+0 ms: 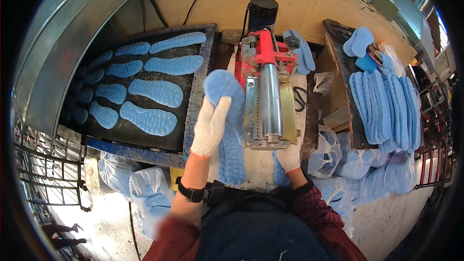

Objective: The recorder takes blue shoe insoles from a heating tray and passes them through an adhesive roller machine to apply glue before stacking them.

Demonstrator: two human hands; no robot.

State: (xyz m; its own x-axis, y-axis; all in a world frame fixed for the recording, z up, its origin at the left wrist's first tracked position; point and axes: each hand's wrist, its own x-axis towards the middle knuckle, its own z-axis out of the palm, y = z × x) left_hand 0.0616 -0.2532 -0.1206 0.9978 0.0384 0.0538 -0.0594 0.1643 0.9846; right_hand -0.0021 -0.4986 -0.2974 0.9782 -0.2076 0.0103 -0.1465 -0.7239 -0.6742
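Note:
My left hand [211,126], in a white knit glove, grips a blue shoe sole [223,86] with its rounded end up, left of the roller machine. Below that, more blue soles [232,162] lie stacked on the machine's bed. The machine has a red frame [265,50] and a shiny metal roller [271,101]. At its near end is my gloved right hand [289,158], its fingers mostly hidden by the machine. Against that hand lies another blue sole [280,173], partly covered; whether the hand grips it is not visible.
At left, a dark conveyor belt [159,92] with a blue frame carries rows of bumpy blue soles. On the right, a board [344,77] holds upright stacked soles [384,108]. Filled plastic bags [151,191] stand below both sides. Behind the machine, two soles [303,53] lean.

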